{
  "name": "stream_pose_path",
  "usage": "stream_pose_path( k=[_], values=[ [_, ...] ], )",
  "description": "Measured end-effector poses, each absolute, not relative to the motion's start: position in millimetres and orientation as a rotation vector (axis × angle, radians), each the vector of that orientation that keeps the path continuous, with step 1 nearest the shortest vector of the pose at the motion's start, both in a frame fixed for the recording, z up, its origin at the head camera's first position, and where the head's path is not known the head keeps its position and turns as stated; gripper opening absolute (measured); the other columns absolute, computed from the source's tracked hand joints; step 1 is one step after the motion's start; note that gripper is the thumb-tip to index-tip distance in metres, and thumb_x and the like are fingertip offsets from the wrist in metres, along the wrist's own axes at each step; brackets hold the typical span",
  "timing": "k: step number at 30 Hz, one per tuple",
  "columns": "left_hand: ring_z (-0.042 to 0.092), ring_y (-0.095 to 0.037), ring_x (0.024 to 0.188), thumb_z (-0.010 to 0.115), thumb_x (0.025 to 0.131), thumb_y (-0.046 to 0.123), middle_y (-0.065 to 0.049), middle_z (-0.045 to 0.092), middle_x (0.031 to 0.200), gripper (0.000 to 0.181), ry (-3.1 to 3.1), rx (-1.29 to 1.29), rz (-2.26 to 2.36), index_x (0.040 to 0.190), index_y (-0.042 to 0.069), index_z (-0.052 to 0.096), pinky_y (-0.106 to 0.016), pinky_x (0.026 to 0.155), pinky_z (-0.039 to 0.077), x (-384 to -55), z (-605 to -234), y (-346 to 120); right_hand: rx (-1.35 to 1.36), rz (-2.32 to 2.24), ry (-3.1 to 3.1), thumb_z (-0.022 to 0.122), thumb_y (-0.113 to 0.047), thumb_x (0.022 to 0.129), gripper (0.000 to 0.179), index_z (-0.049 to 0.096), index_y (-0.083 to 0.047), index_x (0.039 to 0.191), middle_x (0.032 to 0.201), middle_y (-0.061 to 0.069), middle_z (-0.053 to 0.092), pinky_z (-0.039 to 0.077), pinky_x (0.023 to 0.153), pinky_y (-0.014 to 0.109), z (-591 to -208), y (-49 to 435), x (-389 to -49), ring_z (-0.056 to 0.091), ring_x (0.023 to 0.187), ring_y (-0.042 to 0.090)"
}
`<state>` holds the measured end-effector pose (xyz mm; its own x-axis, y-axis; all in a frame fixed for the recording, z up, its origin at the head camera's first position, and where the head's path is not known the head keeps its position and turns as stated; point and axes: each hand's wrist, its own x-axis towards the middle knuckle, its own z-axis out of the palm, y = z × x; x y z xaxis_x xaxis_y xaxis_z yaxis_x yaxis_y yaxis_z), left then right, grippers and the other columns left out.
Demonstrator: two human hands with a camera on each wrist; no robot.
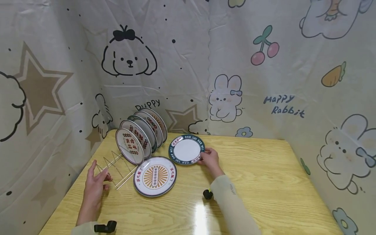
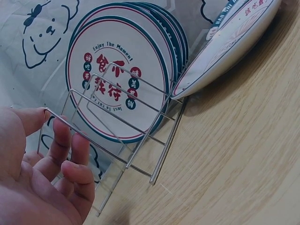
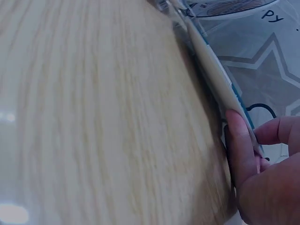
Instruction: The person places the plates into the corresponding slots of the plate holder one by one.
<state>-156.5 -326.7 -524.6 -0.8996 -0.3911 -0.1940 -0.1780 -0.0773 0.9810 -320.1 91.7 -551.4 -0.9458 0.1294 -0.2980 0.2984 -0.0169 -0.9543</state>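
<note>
My left hand point(image 1: 95, 183) grips the near end of a wire dish rack point(image 2: 168, 141), thumb and fingers around its end wire. Several plates stand on edge in the rack's far part; the nearest, a white plate point(image 2: 105, 70) with red characters, faces me. At the table's middle, my right hand point(image 1: 211, 160) pinches the right rim of a green-rimmed plate point(image 1: 188, 149). The right wrist view shows this plate point(image 3: 218, 77) nearly edge-on, its rim between thumb and fingers. A white plate with an orange sunburst point(image 1: 155, 176) lies against the rack's right side.
The wooden table point(image 1: 264, 182) ends at a printed curtain point(image 1: 188, 65) behind and on both sides. The standing plates come close to the back curtain. Black camera mounts point(image 1: 208, 194) sit at both wrists.
</note>
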Motion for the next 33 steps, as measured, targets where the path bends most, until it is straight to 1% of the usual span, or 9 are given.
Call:
stream_pose_path(
  k=[3,6,9,12,17,22,25,30,33],
  values=[
    [0.062,-0.003,0.081,0.057,0.107,0.037,0.012,0.067,0.088,0.083,-2.024,0.631,-2.113,0.166,0.04,0.0,-0.021,0.059,0.045,-156.7,-525.5,-327.2,0.449,-2.141,2.073,0.057,0.004,0.094,0.05,0.049,0.005,0.144,0.121,0.023,0.06,0.061,0.066,0.027,-552.3,95.9,-318.3,0.065,0.079,0.017],
    [0.062,-0.003,0.081,0.057,0.107,0.037,0.012,0.066,0.088,0.082,-2.027,0.644,-2.112,0.166,0.042,0.0,-0.022,0.059,0.046,-157.1,-526.6,-327.4,0.438,-2.172,2.031,0.055,0.005,0.093,0.052,0.045,0.006,0.144,0.112,0.022,0.064,0.061,0.065,0.026,-552.6,100.3,-316.2,0.067,0.076,0.016],
    [0.062,-0.003,0.081,0.056,0.107,0.036,0.012,0.066,0.088,0.082,-2.026,0.646,-2.112,0.166,0.042,0.0,-0.022,0.059,0.046,-157.1,-527.1,-327.7,0.418,-2.192,1.993,0.053,0.007,0.092,0.055,0.042,0.006,0.146,0.102,0.02,0.064,0.061,0.064,0.027,-551.1,104.6,-313.1,0.065,0.072,0.017],
    [0.062,-0.003,0.08,0.056,0.107,0.035,0.012,0.067,0.088,0.082,-2.02,0.631,-2.115,0.166,0.041,0.0,-0.022,0.059,0.046,-156.8,-527.0,-327.7,0.406,-2.188,1.968,0.054,0.008,0.09,0.061,0.039,0.004,0.149,0.098,0.018,0.062,0.061,0.064,0.028,-547.9,108.7,-309.7,0.063,0.072,0.018],
    [0.062,-0.003,0.08,0.056,0.107,0.035,0.012,0.066,0.088,0.083,-2.011,0.586,-2.13,0.167,0.039,-0.001,-0.022,0.059,0.046,-156.0,-526.6,-327.6,0.4,-2.157,1.941,0.054,0.008,0.089,0.073,0.031,0.002,0.158,0.105,0.021,0.062,0.062,0.069,0.029,-543.2,113.0,-304.4,0.064,0.075,0.019],
    [0.062,-0.003,0.08,0.057,0.107,0.035,0.012,0.066,0.087,0.083,-2.003,0.564,-2.142,0.167,0.038,0.0,-0.021,0.059,0.046,-156.5,-526.8,-327.1,0.404,-2.156,1.906,0.053,0.009,0.088,0.078,0.026,0.0,0.161,0.108,0.023,0.062,0.063,0.071,0.032,-542.7,115.6,-299.6,0.067,0.077,0.021],
    [0.062,-0.003,0.08,0.057,0.107,0.034,0.012,0.067,0.088,0.083,-2.009,0.573,-2.135,0.167,0.038,-0.001,-0.021,0.059,0.046,-156.5,-526.5,-326.9,0.382,-2.167,1.895,0.054,0.01,0.088,0.077,0.027,-0.002,0.16,0.108,0.024,0.062,0.063,0.071,0.033,-543.7,116.4,-296.6,0.068,0.079,0.022],
    [0.061,-0.003,0.082,0.055,0.108,0.035,0.012,0.066,0.09,0.081,-2.04,0.613,-2.095,0.167,0.038,0.0,-0.022,0.061,0.047,-156.0,-526.0,-327.0,0.33,-2.18,1.887,0.054,0.008,0.089,0.075,0.029,-0.003,0.159,0.114,0.023,0.057,0.063,0.074,0.035,-544.6,117.5,-289.7,0.065,0.084,0.024],
    [0.061,-0.002,0.084,0.054,0.108,0.036,0.013,0.066,0.091,0.079,-2.06,0.657,-2.07,0.166,0.042,0.001,-0.023,0.063,0.047,-156.9,-527.2,-326.9,0.31,-2.184,1.879,0.053,0.008,0.09,0.074,0.029,-0.004,0.159,0.116,0.022,0.055,0.063,0.075,0.035,-543.3,118.6,-285.4,0.064,0.084,0.023]
  ],
)
